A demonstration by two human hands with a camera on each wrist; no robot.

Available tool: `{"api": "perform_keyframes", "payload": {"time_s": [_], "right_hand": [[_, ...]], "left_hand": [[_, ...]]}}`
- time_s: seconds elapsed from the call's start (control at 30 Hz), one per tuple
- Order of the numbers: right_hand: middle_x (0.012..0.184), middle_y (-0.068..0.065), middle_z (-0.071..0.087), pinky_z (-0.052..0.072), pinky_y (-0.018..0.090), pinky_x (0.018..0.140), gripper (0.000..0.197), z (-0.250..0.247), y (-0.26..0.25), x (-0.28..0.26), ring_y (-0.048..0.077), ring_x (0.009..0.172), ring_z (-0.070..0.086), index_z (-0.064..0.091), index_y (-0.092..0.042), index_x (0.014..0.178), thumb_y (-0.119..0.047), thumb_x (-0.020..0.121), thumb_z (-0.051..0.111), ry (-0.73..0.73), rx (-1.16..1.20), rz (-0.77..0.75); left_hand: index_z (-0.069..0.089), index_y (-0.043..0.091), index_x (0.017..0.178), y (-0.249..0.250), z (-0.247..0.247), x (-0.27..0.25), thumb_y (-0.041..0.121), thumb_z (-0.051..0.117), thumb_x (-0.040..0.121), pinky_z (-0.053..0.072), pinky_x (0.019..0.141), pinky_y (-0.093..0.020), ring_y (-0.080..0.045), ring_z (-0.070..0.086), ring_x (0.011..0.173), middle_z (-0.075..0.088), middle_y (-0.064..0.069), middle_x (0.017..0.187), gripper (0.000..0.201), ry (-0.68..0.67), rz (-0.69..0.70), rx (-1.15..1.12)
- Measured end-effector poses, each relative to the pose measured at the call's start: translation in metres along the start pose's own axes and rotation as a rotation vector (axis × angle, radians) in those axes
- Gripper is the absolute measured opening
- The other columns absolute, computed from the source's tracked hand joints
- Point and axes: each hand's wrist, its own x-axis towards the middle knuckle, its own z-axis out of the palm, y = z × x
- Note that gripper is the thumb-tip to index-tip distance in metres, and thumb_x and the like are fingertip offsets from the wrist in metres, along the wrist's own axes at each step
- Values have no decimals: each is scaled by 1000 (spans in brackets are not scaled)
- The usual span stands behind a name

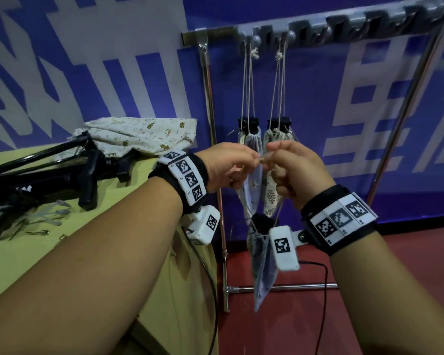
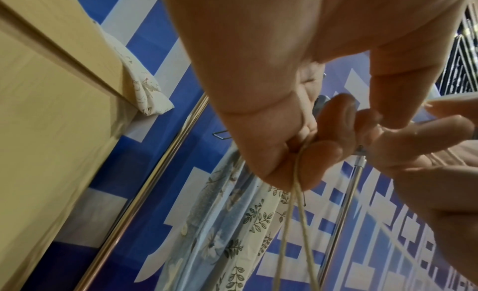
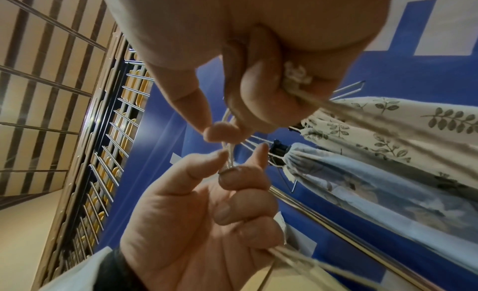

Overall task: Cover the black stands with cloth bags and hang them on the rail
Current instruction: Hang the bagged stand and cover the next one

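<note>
1. Tying off the drawstring (image 1: pixel 263 160) is the step in hand, as I judge it: my left hand (image 1: pixel 230 166) and right hand (image 1: pixel 291 170) meet in front of the rail (image 1: pixel 344 24), each pinching the cord between thumb and fingertips.
2. The bagged stand (image 1: pixel 263 254) hangs below my wrists on its strings, clear of the bench (image 1: pixel 36 252); two finished bags (image 1: pixel 251 160) hang from hooks behind.
3. In the right wrist view a knot (image 3: pixel 296 73) sits clenched in my right palm; I would keep it there so the loop cannot slip.
4. I would hold both strands taut and even, so the bag mouth stays drawn round the stand.
5. More black stands (image 1: pixel 49 172) and a spare cloth bag (image 1: pixel 144 134) lie on the bench, so the task is, in my judgement, partway done.
</note>
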Motion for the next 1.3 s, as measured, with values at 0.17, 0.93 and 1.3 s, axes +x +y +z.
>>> {"api": "perform_keyframes", "payload": {"time_s": [0.17,0.93,1.3], "right_hand": [[66,-1,55,31,22,41,23,-17,-11,-5,11,45,39,68,-14,112,-3,92,73,3,-222,-82],[89,-5,76,58,38,86,10,-93,-120,57,21,92,70,76,-27,87,-32,96,75,401,-715,-362],[93,-3,78,58,31,82,10,-113,-144,129,15,90,72,84,-22,99,-29,96,77,417,-630,-466]], "left_hand": [[65,6,115,20,19,-5,-6,62,91,46,56,-29,-14,44,55,56,-9,77,28,50,68,68],[67,15,83,121,105,72,19,69,97,66,71,-42,-27,74,69,73,-8,73,15,407,311,381],[65,13,91,161,107,128,18,65,99,63,54,-36,-21,74,69,69,-10,78,10,576,408,243]]}}
